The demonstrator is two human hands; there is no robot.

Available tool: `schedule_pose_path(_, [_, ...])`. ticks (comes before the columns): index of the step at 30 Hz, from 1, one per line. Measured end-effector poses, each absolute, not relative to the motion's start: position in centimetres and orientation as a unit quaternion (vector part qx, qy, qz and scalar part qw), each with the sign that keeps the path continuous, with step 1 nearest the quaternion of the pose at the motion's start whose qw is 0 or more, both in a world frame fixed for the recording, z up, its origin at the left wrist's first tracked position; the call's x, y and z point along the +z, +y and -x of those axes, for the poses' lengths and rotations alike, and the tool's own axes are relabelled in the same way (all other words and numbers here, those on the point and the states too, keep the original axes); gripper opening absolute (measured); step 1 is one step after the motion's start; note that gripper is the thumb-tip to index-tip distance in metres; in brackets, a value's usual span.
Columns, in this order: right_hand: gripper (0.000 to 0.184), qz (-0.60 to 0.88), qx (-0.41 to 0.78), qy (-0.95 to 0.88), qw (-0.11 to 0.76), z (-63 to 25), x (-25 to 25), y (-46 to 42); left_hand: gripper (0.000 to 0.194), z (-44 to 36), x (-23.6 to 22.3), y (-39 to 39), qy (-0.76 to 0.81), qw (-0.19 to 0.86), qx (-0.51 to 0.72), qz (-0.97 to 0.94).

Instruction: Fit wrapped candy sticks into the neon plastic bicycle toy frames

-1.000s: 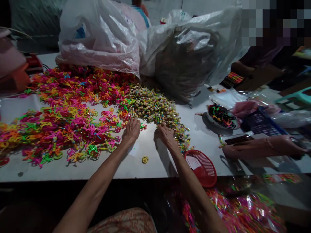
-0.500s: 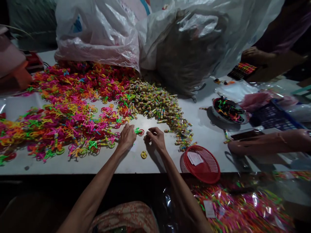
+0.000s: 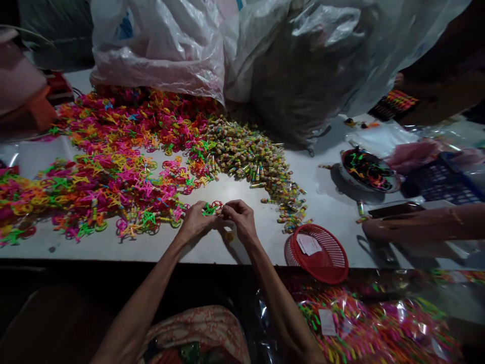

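My left hand (image 3: 196, 221) is closed on a small green plastic toy bicycle (image 3: 208, 208) with a red wheel (image 3: 217, 205). Close against that wheel, my right hand (image 3: 240, 218) pinches with thumb and fingertips; whatever small piece lies between them is hidden. Both hands are just above the white table and nearly touch. Below them a small yellow wheel (image 3: 229, 236) lies on the table in shadow. To the left spreads a heap of bright plastic toy bicycles (image 3: 125, 177). Behind my right hand is a pile of small patterned tubes (image 3: 246, 154).
Large plastic bags (image 3: 159, 55) stand behind the heaps. At the right are a red basket (image 3: 322, 253) on the table edge, a bowl (image 3: 369, 172) of dark and coloured pieces, a blue crate (image 3: 439, 177) and another person's arm (image 3: 420, 227). A filled clear bag (image 3: 371, 323) lies below.
My hands have come together: the right moved left to the red wheel, and the left now grips the toy bicycle from nearer the front. The camera view shifted slightly.
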State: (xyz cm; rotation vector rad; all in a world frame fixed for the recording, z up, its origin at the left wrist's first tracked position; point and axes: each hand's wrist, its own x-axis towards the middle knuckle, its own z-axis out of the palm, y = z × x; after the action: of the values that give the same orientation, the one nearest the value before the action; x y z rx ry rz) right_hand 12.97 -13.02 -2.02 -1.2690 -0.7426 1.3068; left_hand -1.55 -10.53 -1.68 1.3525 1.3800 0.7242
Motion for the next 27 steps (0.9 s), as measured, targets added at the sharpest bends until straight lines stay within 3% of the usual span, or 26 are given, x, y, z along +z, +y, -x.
schedule_pose_path(3, [0.029, 0.53, 0.554, -0.312, 0.561, -12.9, -1.8, -13.1, 0.023, 2.6, -1.1, -10.8, 0.496, 0.642, 0.332, -0.481])
schedule_pose_path(6, [0.032, 0.517, 0.573, -0.296, 0.563, -12.6, -2.1, -13.1, 0.028, 3.2, -1.0, -11.1, 0.47, 0.701, 0.372, -0.387])
schedule_pose_path(17, [0.035, 0.482, 0.652, -0.246, 0.531, -11.7, -2.0, -12.8, 0.04, 3.8, -1.6, -12.3, 0.423, 0.77, 0.411, -0.244])
schedule_pose_path(27, [0.033, 0.489, 0.654, -0.288, 0.499, -11.5, -1.8, -12.6, 0.039, 4.3, -1.7, -12.7, 0.441, 0.73, 0.434, -0.29])
